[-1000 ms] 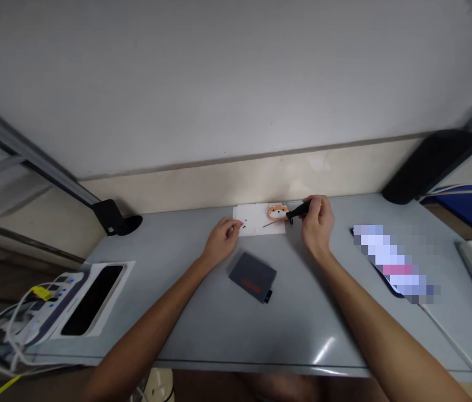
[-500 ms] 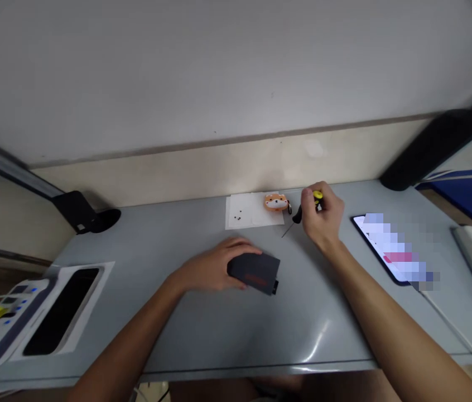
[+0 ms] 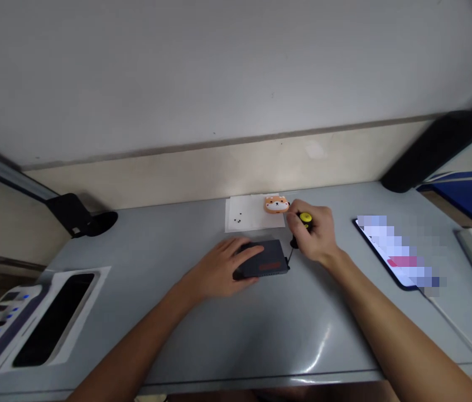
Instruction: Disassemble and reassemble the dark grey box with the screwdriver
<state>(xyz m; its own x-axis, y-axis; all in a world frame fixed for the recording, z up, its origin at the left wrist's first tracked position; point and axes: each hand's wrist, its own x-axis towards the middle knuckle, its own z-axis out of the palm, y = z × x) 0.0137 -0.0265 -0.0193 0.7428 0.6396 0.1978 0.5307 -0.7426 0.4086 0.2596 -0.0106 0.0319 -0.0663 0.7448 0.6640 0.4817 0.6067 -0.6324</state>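
My left hand (image 3: 230,268) grips a flat dark grey box-shaped device (image 3: 270,258) with faint reddish lettering on its top, low over the desk. A small black part juts from the device's right end. In my closed right hand (image 3: 315,231) is a screwdriver (image 3: 306,219) with a black and yellow handle. Its thin shaft slants down to the black part at that right end; whether the tip sits in a screw is too small to tell. Behind the device, white paper (image 3: 253,223) carries several tiny dark pieces and an orange animal-faced case (image 3: 277,205).
To the right lies a lit phone (image 3: 386,251) with a white cable (image 3: 457,324) running from it. At left are a dark-screened phone (image 3: 54,321) on white paper and a power strip (image 3: 10,329). The grey desk (image 3: 169,234) meets a wall at the back.
My right hand has brought the screwdriver down and left to the device's right end. The device has turned, and its right end has moved up and right.
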